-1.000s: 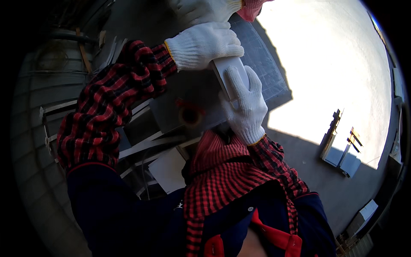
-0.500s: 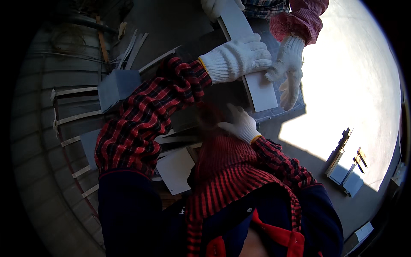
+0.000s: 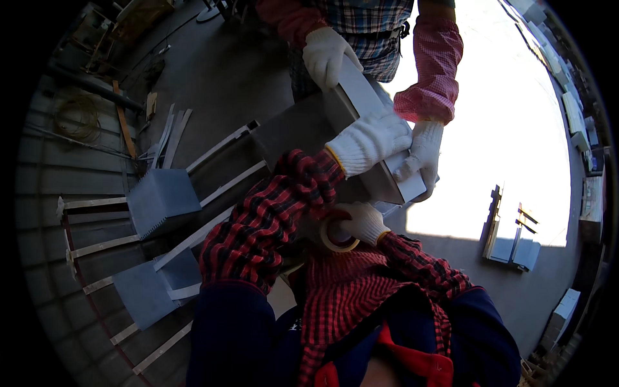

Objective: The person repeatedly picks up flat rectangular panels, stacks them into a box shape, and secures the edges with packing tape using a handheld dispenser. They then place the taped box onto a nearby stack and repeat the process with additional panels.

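My left hand, in a white knit glove, reaches across and grips the top of a long, pale, box-shaped piece. My right hand, gloved likewise, is close to my body and holds a roll of tape, its fingers at the ring's inner side. Opposite me, a co-worker's gloved hand rests on the far end of the pale piece. The co-worker's other gloved hand is at the near end, beside my left fingertips. My left sleeve hides part of the surface below.
To the left, grey folded panels lie across a rack with pale slats. Loose strips lie beyond it. Other metal-looking pieces lie on the floor at right, by a bright sunlit patch.
The view has shifted, showing more of the co-worker. The tape roll, blurred before, shows clearly at my right hand. My left hand stays on the pale piece, whose side now shows.
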### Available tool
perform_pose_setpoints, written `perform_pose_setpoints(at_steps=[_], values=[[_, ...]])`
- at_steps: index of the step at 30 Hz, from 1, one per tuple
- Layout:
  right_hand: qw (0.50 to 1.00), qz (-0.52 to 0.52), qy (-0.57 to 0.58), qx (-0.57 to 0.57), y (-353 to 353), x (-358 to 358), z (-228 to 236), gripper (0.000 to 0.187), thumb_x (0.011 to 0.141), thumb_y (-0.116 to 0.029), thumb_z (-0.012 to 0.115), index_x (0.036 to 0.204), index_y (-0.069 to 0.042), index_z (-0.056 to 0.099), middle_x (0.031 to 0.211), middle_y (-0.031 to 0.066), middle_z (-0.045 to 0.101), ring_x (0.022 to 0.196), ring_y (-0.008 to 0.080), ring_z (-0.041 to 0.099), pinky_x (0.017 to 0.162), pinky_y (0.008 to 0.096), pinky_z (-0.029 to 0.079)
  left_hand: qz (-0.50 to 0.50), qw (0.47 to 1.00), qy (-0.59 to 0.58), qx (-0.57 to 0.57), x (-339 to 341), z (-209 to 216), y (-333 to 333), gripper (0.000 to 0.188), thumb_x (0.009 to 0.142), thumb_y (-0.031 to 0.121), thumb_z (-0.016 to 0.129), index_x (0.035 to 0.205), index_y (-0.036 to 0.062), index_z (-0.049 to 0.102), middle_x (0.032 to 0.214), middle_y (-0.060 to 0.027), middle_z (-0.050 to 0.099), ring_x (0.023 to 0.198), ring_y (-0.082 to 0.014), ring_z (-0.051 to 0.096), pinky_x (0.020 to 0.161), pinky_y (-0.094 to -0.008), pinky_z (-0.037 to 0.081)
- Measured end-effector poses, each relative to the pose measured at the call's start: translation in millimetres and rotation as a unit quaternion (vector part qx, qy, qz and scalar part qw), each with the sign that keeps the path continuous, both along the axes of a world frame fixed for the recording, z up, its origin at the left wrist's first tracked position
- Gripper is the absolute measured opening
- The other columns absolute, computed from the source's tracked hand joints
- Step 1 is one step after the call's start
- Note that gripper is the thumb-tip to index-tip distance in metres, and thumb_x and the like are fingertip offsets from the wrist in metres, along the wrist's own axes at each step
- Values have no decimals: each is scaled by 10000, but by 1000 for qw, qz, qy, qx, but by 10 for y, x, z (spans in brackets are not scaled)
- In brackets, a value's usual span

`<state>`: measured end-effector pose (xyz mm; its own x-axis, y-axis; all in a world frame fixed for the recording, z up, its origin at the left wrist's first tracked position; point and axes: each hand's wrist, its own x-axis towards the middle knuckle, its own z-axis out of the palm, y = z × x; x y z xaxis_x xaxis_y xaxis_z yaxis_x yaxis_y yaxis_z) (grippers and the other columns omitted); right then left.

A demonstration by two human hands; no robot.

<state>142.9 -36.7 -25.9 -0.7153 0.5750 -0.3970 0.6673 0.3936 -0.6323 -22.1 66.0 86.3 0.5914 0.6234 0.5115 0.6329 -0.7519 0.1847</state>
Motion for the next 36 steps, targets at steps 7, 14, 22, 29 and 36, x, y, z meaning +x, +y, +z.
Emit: perform_pose_setpoints(at_steps=[7, 14, 22, 29, 36], values=[[984, -122, 111, -61, -52, 474, 1695, 604, 782, -218, 737, 1365, -175, 589, 1132, 162, 608, 1087, 325, 612, 959, 391, 495, -30, 999, -36, -18, -79, 58, 42, 481, 752, 92, 698, 1219, 114, 589, 1235, -98, 588, 1192, -305, 550, 1083, -464, 378], [907, -355, 228, 18, 26, 773, 2391, 626, 762, -152, 720, 1368, -69, 584, 1233, 131, 622, 1108, 253, 626, 963, 374, 509, -39, 999, 2, -32, -202, 177, 41, 589, 700, 92, 748, 1263, 142, 580, 1291, -107, 575, 1201, -321, 543, 1067, -434, 400], [896, -383, 223, 37, 152, 679, 2360, 623, 753, -159, 712, 1354, -51, 591, 1231, 151, 630, 1104, 264, 639, 965, 373, 512, -36, 969, 241, -29, -1201, 583, 905, 776, 565, 113, 877, 1273, 142, 560, 1228, -55, 607, 1120, -248, 573, 984, -375, 399], [887, -406, 220, 8, 183, 564, 2400, 604, 762, -136, 713, 1345, -37, 593, 1225, 140, 625, 1117, 243, 629, 975, 357, 496, -12, 901, 400, -165, -1067, 673, 1348, 735, 592, 354, 914, 1200, 92, 593, 1082, -114, 654, 980, -330, 658, 869, -417, 526], [877, -414, 243, 15, 241, 545, 2337, 584, 766, -91, 689, 1340, -37, 596, 1214, 127, 627, 1101, 226, 629, 968, 348, 497, -66, 934, 325, -135, -1274, 659, 1244, 692, 651, 205, 889, 1241, 78, 550, 1120, -160, 614, 981, -356, 667, 839, -396, 557]])
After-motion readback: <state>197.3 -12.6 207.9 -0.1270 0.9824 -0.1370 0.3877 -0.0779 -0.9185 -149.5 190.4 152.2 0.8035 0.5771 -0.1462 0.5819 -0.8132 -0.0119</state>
